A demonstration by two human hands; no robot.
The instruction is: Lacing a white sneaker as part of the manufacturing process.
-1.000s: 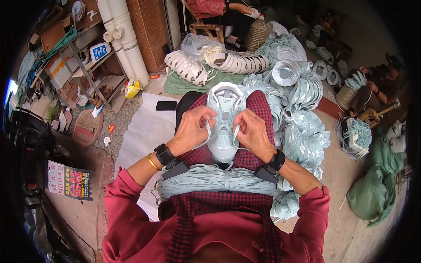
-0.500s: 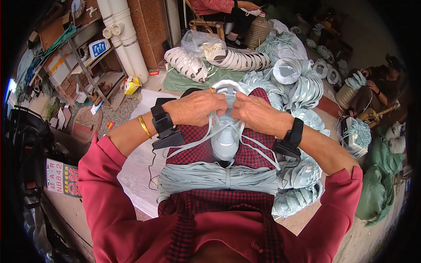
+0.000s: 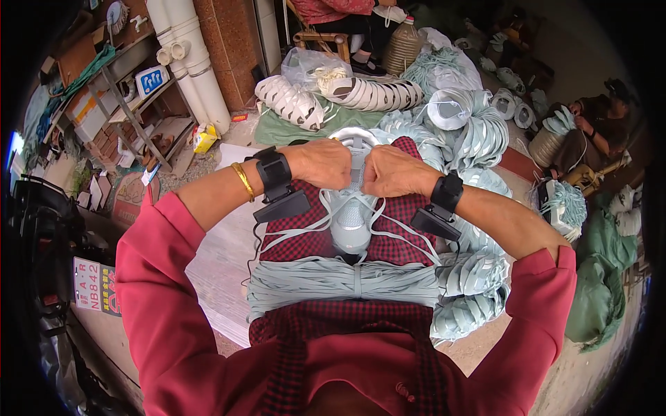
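A pale blue sneaker [image 3: 351, 225] lies toe toward me on my red-and-black checked apron [image 3: 298, 239]. Its flat pale blue shoelace [image 3: 409, 237] crosses over the front, and loose lengths trail to both sides. My left hand [image 3: 323, 165] is closed at the left edge of the lace opening, and my right hand [image 3: 395, 170] is closed at the right edge. Both fists grip the shoelace close to the tongue; the fingertips are hidden. Across my lap, nearer me, lies a tied bundle of pale blue shoelaces [image 3: 312, 284].
Stacked pale blue shoe parts [image 3: 479, 135] run along my right side. White-and-brown shoe stacks [image 3: 378, 92] lie ahead on green cloth [image 3: 277, 128]. A seated person [image 3: 333, 17] is beyond, another person [image 3: 602, 118] at right. White sheeting [image 3: 222, 277] lies left, a metal shelf [image 3: 132, 104] farther off.
My hands have turned into tighter fists, knuckles up, still side by side over the lace opening. The left forearm and wrist have risen a little. The trailing laces hang much as before.
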